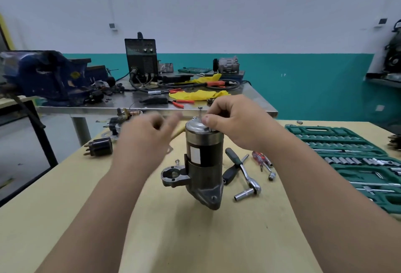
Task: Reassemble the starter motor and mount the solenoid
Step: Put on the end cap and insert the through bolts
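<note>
Room: white wall above a teal band.
Front surface: pale yellow workbench, bearing all the task items.
Rear surface: steel table, standing apart behind the bench. It carries a blue vise at its left end, a black welding unit with cables, and yellow cloths.
Green socket case: open, flat on the bench's right side, sockets in rows.
Starter motor: mid-bench, upright on its nose housing, silver end cap uppermost.
Ratchet: lying just right of the motor with a socket fitted; a red-handled screwdriver lies beside it.
Black terminal block: far left of the bench.
Long bolt: upright, rising from the end cap.
Right hand: over the motor's top, fingers curled, thumb and fingertips pinching the long bolt.
Left hand: raised left of the end cap, clear of the motor. It is motion-blurred and the fingers are loosely bent; whether they hold anything cannot be told.
</note>
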